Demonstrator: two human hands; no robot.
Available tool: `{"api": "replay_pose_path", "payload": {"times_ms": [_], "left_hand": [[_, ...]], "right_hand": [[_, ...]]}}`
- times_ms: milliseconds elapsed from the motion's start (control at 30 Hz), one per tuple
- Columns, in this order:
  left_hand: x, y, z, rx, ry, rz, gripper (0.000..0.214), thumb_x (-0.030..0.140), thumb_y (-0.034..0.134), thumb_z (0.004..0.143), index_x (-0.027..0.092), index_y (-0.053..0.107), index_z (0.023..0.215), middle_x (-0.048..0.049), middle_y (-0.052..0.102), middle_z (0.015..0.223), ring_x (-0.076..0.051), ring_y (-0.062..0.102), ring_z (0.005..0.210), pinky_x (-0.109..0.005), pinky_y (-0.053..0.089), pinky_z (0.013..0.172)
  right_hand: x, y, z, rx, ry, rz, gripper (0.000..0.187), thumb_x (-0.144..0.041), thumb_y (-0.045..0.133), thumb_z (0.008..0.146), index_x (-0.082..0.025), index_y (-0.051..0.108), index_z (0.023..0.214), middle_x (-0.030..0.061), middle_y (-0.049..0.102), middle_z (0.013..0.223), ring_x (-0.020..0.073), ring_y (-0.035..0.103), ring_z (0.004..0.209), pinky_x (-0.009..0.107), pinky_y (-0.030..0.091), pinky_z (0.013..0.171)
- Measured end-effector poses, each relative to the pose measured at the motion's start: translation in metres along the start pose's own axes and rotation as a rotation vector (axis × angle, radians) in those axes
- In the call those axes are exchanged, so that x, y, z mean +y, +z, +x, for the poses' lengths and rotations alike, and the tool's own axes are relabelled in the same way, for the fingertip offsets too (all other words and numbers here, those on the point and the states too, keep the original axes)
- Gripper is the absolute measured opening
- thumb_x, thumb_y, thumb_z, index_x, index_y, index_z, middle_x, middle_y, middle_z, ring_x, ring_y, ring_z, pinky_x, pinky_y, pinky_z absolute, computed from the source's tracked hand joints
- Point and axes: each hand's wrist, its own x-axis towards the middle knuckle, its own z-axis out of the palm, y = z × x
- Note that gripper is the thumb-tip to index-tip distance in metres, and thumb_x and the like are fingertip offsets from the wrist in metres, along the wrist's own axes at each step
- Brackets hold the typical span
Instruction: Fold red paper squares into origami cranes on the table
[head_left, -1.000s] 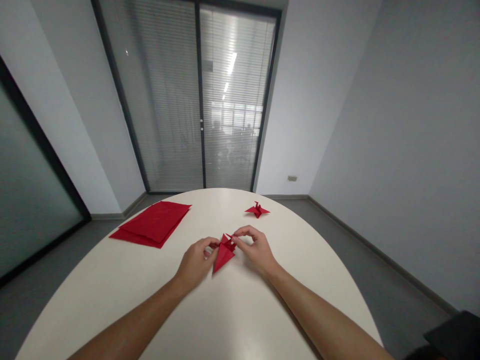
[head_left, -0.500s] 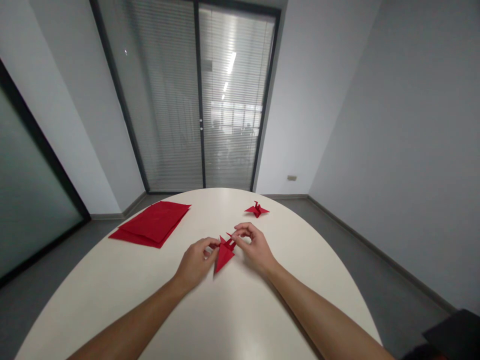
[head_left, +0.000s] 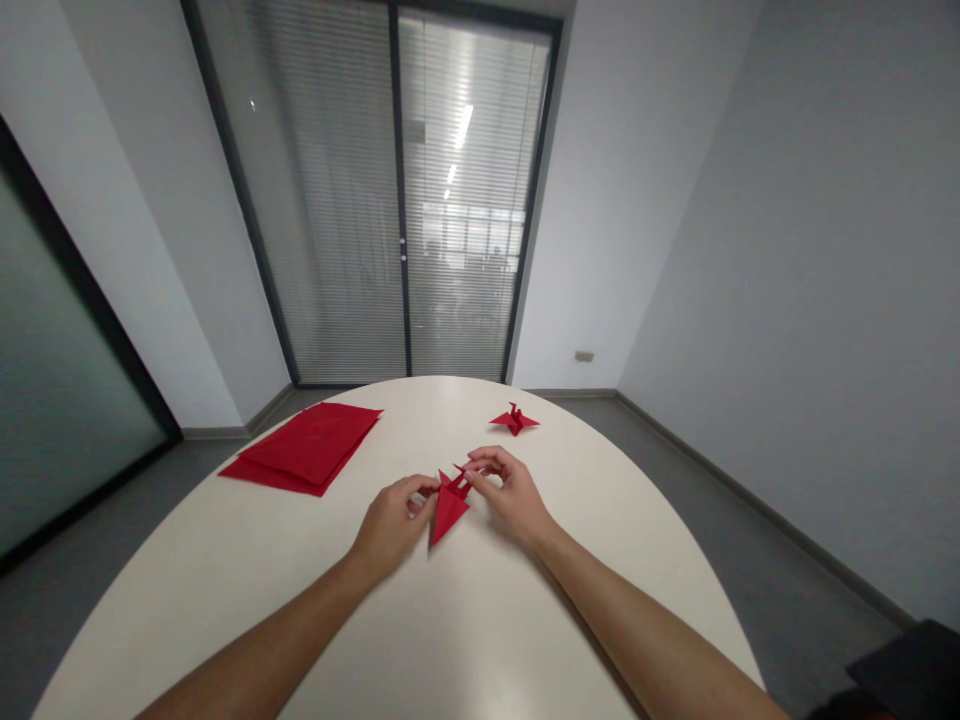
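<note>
Between my two hands, just above the tabletop, is a red folded-paper crane point(head_left: 450, 512) with its wide wing pointing down toward me. My left hand point(head_left: 396, 518) pinches its left edge between thumb and fingers. On the other side, my right hand point(head_left: 508, 492) is closed on one of the thin upper points, and its fingertips partly cover that point. A second red paper crane point(head_left: 515, 421), wings spread, stands on the table beyond my right hand.
Red paper sheets point(head_left: 307, 450) lie overlapped at the left on the round white table point(head_left: 360, 650). A dark object point(head_left: 907, 665) shows at the lower right, beyond the table's edge. Glass panels with blinds point(head_left: 337, 200) stand behind the table.
</note>
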Motion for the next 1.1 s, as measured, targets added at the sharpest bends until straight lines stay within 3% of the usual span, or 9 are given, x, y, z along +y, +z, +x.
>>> {"api": "replay_pose_path", "payload": {"times_ms": [233, 367, 500, 700, 1100], "left_hand": [[-0.0006, -0.0001, -0.0006, -0.017, 0.008, -0.010, 0.022, 0.024, 0.058, 0.086, 0.021, 0.075, 0.101, -0.0055, 0.076, 0.100, -0.019, 0.069, 0.082, -0.027, 0.053, 0.072], [0.0013, -0.0008, -0.0001, -0.005, -0.034, -0.047, 0.021, 0.027, 0.058, 0.086, 0.020, 0.073, 0.100, -0.0050, 0.076, 0.097, -0.019, 0.070, 0.079, -0.027, 0.053, 0.071], [0.0047, -0.0016, 0.0020, 0.063, -0.094, -0.128, 0.023, 0.034, 0.060, 0.084, 0.018, 0.071, 0.098, -0.0058, 0.075, 0.093, -0.020, 0.071, 0.080, -0.028, 0.054, 0.070], [0.0065, -0.0014, 0.0043, 0.160, -0.127, -0.187, 0.024, 0.038, 0.062, 0.081, 0.017, 0.069, 0.091, -0.0059, 0.075, 0.087, -0.021, 0.070, 0.080, -0.028, 0.054, 0.068], [0.0078, -0.0004, 0.0045, 0.097, -0.149, -0.213, 0.025, 0.040, 0.063, 0.078, 0.018, 0.066, 0.088, -0.0056, 0.075, 0.084, -0.021, 0.071, 0.078, -0.030, 0.054, 0.070]], "right_hand": [[-0.0025, 0.0016, 0.0000, -0.008, -0.052, -0.003, 0.022, -0.030, 0.071, 0.084, -0.021, 0.061, 0.101, 0.0015, 0.070, 0.084, 0.0187, 0.066, 0.082, 0.035, 0.048, 0.083], [-0.0020, 0.0011, -0.0012, -0.033, -0.002, 0.010, 0.030, -0.034, 0.068, 0.087, -0.022, 0.058, 0.112, 0.0042, 0.071, 0.096, 0.0199, 0.066, 0.091, 0.037, 0.047, 0.087], [-0.0006, -0.0003, -0.0038, -0.037, 0.034, -0.041, 0.041, -0.038, 0.071, 0.084, -0.023, 0.057, 0.119, 0.0080, 0.067, 0.113, 0.0222, 0.063, 0.105, 0.038, 0.046, 0.090], [-0.0036, 0.0010, -0.0082, -0.112, 0.074, -0.042, 0.037, -0.038, 0.065, 0.087, -0.021, 0.057, 0.120, 0.0064, 0.066, 0.105, 0.0213, 0.062, 0.100, 0.037, 0.046, 0.086], [0.0047, 0.0015, -0.0033, -0.049, 0.078, -0.026, 0.020, -0.035, 0.070, 0.083, -0.019, 0.067, 0.096, 0.0047, 0.072, 0.093, 0.0195, 0.066, 0.088, 0.034, 0.046, 0.081]]}}
